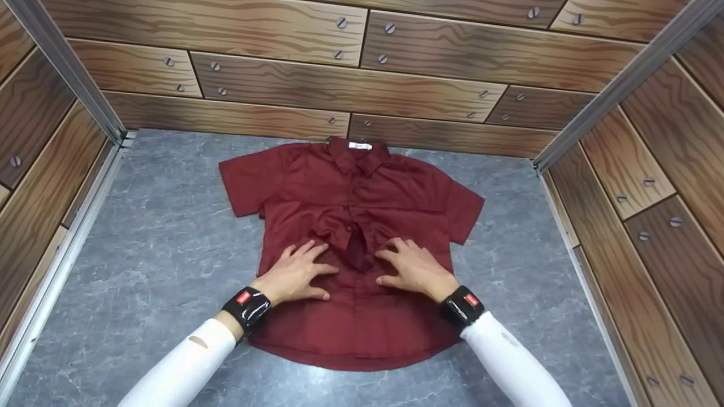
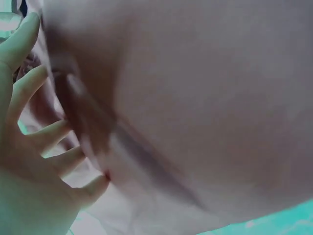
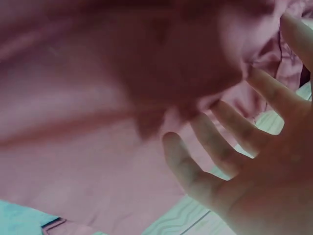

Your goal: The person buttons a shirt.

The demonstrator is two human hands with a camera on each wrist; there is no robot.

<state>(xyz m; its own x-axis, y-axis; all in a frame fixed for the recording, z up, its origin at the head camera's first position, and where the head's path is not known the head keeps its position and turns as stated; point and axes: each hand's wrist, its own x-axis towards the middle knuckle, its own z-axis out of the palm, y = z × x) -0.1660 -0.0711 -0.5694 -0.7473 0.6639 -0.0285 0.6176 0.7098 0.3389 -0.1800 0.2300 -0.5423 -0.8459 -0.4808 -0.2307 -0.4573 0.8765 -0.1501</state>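
Note:
A dark red short-sleeved shirt [image 1: 356, 328] lies front up, its collar toward the back wall and its curved hem toward me. Across its middle the cloth is bunched, and the front gapes in a narrow slit between my hands. My left hand [image 1: 297, 274] rests on the left half of the shirt with its fingers spread. On the right half, my right hand [image 1: 416, 268] touches the cloth, fingers spread and slightly bent. Both wrist views show fingertips against folds of the shirt, with nothing gripped.
The shirt lies on a grey marbled surface [image 1: 169, 237]. A wood-patterned back wall [image 1: 283, 73] stands close behind the collar. Similar side walls with metal edge strips [image 1: 62, 271] rise at left and right.

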